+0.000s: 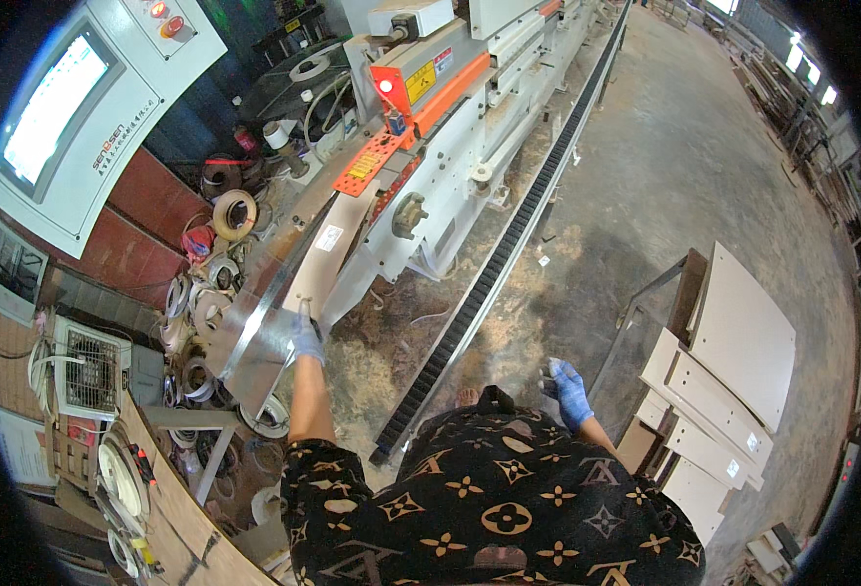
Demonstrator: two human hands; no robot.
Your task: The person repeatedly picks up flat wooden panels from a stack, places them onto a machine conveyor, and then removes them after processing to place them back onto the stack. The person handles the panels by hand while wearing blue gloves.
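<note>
Black patterned shirt (508, 493) foremost; my left hand (307, 338) touches the near end of the panel (325, 256), grip unclear; its far end reaches the orange guard (368, 164), most apparently yet to pass; my right hand (571, 391) half-curled, contents unclear.

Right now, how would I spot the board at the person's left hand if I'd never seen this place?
Find the long white machine, then the perforated orange plate at its near end. A narrow tan board extends from beneath that plate, its near end at the gloved left hand. Unlike the pale panels stacked at right, it lies at the machine.
</note>
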